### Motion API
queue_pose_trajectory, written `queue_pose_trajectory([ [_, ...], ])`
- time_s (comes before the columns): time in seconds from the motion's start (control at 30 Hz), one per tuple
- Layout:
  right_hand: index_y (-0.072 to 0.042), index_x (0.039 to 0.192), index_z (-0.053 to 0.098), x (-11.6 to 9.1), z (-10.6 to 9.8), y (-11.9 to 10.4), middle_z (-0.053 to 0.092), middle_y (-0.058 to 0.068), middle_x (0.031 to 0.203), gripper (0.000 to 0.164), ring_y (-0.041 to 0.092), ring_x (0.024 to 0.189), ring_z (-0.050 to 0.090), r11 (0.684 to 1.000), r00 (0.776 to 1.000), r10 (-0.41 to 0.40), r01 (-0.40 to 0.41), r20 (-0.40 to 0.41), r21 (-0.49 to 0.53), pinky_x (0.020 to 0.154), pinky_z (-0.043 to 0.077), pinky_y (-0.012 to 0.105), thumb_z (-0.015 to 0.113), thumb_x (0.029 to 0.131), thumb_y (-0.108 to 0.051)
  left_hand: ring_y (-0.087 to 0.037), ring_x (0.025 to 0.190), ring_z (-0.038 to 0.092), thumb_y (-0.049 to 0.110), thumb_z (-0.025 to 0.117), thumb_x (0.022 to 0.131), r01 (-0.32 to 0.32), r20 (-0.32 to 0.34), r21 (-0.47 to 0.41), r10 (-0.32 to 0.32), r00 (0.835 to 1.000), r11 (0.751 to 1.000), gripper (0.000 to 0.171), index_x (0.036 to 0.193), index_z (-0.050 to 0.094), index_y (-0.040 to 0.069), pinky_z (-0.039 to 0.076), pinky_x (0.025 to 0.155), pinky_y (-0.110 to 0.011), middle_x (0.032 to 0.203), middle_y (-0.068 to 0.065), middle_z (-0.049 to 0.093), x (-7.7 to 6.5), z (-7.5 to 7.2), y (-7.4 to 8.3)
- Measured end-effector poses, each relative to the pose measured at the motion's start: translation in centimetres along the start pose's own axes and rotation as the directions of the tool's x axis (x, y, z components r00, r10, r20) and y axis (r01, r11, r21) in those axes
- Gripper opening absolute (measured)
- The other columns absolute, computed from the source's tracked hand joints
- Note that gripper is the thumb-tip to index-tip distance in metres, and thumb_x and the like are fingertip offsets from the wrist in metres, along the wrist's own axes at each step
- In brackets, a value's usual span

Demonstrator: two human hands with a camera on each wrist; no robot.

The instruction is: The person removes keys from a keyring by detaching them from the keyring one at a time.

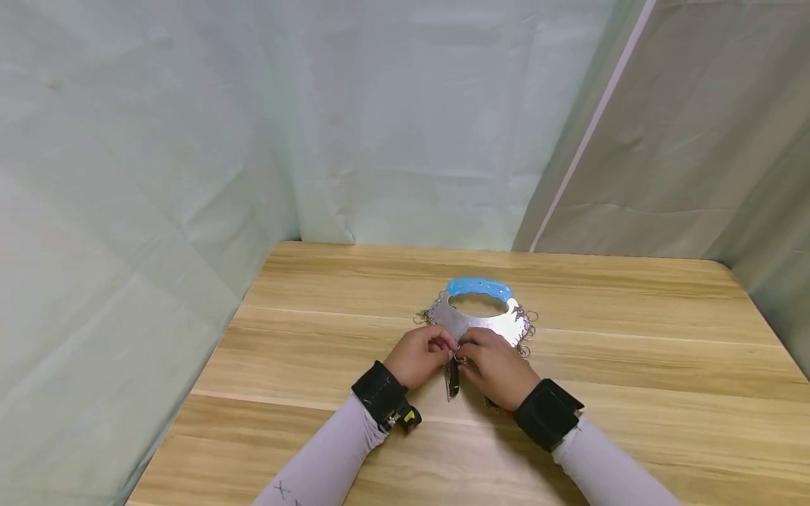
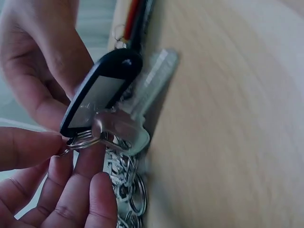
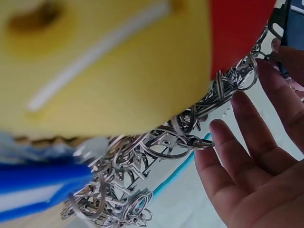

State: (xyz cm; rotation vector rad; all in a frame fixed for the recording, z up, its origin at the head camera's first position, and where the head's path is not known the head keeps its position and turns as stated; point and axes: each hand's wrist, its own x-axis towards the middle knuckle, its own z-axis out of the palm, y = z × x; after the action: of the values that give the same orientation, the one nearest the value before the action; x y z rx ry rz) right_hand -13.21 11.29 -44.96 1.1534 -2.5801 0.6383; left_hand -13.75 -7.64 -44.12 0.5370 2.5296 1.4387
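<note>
A flat metal key holder with a blue handle (image 1: 479, 286) lies on the table, split rings hanging along its edge. My left hand (image 1: 416, 355) pinches a key ring (image 2: 83, 140) between thumb and finger, just in front of the holder. From that ring hang a black key tag (image 2: 128, 64) and a silver key (image 2: 159, 78). My right hand (image 1: 496, 365) meets it from the other side, thumb and forefinger pinching at a small metal ring by the holder's edge; its other fingers are spread in the right wrist view. The tag partly hides the right fingertips in the left wrist view.
A yellow tag (image 3: 142, 80), a red tag (image 3: 240, 33) and a blue tag (image 3: 42, 187) fill the right wrist view, close to the camera. Many linked rings (image 3: 126, 175) hang beside them. Pale curtains (image 1: 443, 126) stand behind the wooden table (image 1: 633, 393).
</note>
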Motion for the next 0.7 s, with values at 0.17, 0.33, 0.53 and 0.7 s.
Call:
queue_pose_trajectory([
  [0.17, -0.009, 0.089, 0.069, 0.2, 0.0, 0.0, 0.059, 0.005, 0.103, 0.012, 0.022, 0.101, 0.052, 0.999, 0.999, 0.036, -0.036, 0.023, -0.001, 0.089, 0.042, 0.039, 0.074, 0.078, -0.011, -0.014, 0.078, 0.057, -0.002, 0.062, 0.085, 0.027, 0.020, -0.111, -0.025, 0.999, 0.994, 0.012, 0.091, 0.064, 0.008, 0.048, 0.068, -0.028, 0.086, -0.005, 0.062, 0.2, 0.1, -0.3],
  [0.33, -0.011, 0.086, 0.068, 0.3, -0.2, 0.1, 0.059, 0.004, 0.103, 0.011, 0.020, 0.100, 0.051, 0.999, 0.999, 0.051, -0.051, 0.018, 0.005, 0.088, 0.043, 0.038, 0.074, 0.078, -0.010, -0.014, 0.076, 0.056, -0.004, 0.060, 0.085, 0.054, 0.037, -0.204, -0.048, 0.998, 0.978, 0.013, 0.093, 0.063, 0.005, 0.047, 0.067, -0.027, 0.086, -0.008, 0.061, 0.5, 0.2, -0.5],
  [0.53, -0.013, 0.085, 0.067, 0.2, -0.1, 0.4, 0.059, 0.002, 0.102, 0.011, 0.018, 0.099, 0.051, 0.998, 0.998, 0.061, -0.061, 0.001, 0.015, 0.087, 0.043, 0.038, 0.075, 0.077, -0.010, -0.015, 0.076, 0.053, -0.010, 0.054, 0.084, 0.051, 0.053, -0.302, -0.036, 0.998, 0.952, 0.013, 0.097, 0.059, -0.007, 0.043, 0.068, -0.025, 0.089, -0.022, 0.059, 0.1, -0.1, 1.2],
  [0.7, -0.012, 0.083, 0.067, 0.3, 0.0, 0.5, 0.059, 0.000, 0.099, 0.008, 0.017, 0.097, 0.052, 0.999, 0.999, 0.036, -0.036, -0.022, 0.011, 0.085, 0.043, 0.038, 0.072, 0.078, -0.010, -0.017, 0.075, 0.051, -0.012, 0.052, 0.083, 0.048, 0.057, -0.342, -0.030, 0.998, 0.938, 0.015, 0.097, 0.056, -0.012, 0.043, 0.068, -0.029, 0.089, -0.027, 0.056, -0.4, -0.6, 2.8],
])
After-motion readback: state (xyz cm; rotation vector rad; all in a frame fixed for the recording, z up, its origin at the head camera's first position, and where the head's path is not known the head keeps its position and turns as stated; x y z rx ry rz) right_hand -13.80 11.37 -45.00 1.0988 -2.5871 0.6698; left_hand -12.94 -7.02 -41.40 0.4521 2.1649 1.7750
